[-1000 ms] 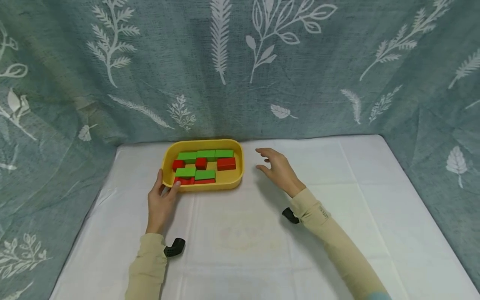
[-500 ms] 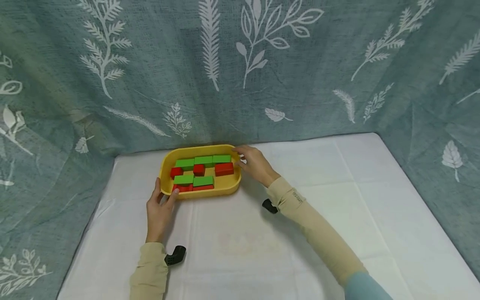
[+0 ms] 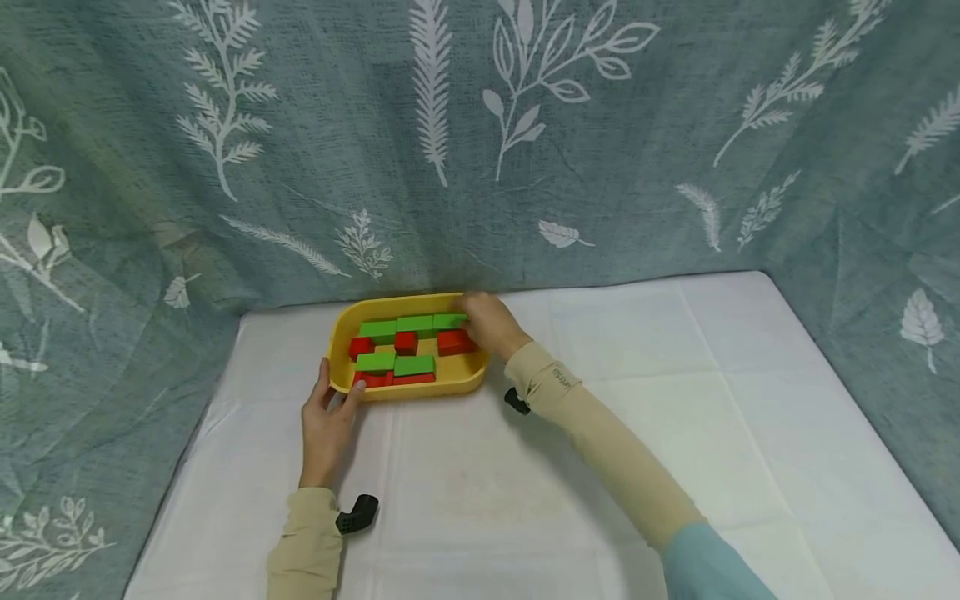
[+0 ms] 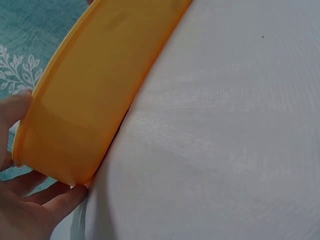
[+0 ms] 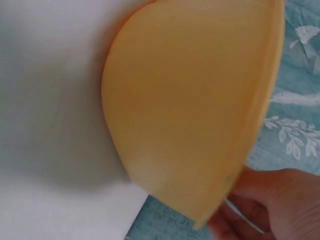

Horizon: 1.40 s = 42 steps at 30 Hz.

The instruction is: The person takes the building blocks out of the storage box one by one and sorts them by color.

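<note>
A yellow tray holds several green blocks and red blocks. Its left end is held by my left hand, thumb on the rim at the front corner and fingers along the outer side. In the left wrist view, those fingers reach the tray's lower edge. At the opposite end, my right hand reaches over the rim beside the rightmost green and red blocks. The right wrist view has the thumb passing behind the rim; the fingertips are hidden, and I cannot tell whether they grip a block.
White cloth covers the table under the tray. A blue-green curtain with white leaf prints hangs right behind the tray. Black wrist cameras stick out from both sleeves.
My right hand has come left from beside the tray, first to its right rim, then over its inside. The left hand keeps its hold on the tray. The head view has shifted slightly.
</note>
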Motion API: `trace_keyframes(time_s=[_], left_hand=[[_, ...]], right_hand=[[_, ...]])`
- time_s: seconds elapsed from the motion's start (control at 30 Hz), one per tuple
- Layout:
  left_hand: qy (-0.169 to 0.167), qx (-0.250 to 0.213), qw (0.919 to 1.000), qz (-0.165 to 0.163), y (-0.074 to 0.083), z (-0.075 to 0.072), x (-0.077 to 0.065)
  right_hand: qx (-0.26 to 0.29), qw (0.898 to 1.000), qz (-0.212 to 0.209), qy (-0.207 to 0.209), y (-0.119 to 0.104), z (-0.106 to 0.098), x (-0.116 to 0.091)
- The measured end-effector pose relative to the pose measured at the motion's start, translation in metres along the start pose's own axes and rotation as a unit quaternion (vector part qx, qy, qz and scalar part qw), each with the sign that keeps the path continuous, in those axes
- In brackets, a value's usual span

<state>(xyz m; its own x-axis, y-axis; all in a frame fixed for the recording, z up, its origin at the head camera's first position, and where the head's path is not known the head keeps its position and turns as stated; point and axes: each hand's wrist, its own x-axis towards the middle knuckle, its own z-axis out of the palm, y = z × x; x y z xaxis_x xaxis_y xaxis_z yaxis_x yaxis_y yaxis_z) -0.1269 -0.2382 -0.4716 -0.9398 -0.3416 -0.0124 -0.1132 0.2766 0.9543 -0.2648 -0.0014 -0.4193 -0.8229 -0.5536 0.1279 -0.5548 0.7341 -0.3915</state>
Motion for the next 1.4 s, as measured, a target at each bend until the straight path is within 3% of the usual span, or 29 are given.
trace_keyframes(time_s=[0.17,0.37,0.57,0.83,1.17,1.4], left_hand=[[0.001,0.01,1.0,0.002,0.0,0.004,-0.001],[-0.006,0.013,0.9999,0.002,-0.005,0.003,-0.003],[0.008,0.023,0.9997,0.008,-0.005,-0.004,-0.006],[0.002,0.013,0.9998,0.015,-0.002,0.001,-0.007],[0.011,0.012,0.9997,0.02,-0.005,-0.001,-0.003],[0.006,-0.005,0.9995,0.032,-0.006,0.0,0.0]], right_hand=[[-0.066,0.997,0.022,-0.017,0.0,0.006,0.002],[-0.166,0.986,0.008,-0.025,-0.001,0.017,0.006],[-0.2,0.979,-0.006,-0.04,-0.01,0.024,0.011],[-0.172,0.982,0.017,-0.073,-0.008,0.023,0.007],[-0.111,0.993,-0.006,-0.027,-0.007,0.014,0.008],[-0.062,0.998,0.001,-0.006,-0.005,0.007,0.008]])
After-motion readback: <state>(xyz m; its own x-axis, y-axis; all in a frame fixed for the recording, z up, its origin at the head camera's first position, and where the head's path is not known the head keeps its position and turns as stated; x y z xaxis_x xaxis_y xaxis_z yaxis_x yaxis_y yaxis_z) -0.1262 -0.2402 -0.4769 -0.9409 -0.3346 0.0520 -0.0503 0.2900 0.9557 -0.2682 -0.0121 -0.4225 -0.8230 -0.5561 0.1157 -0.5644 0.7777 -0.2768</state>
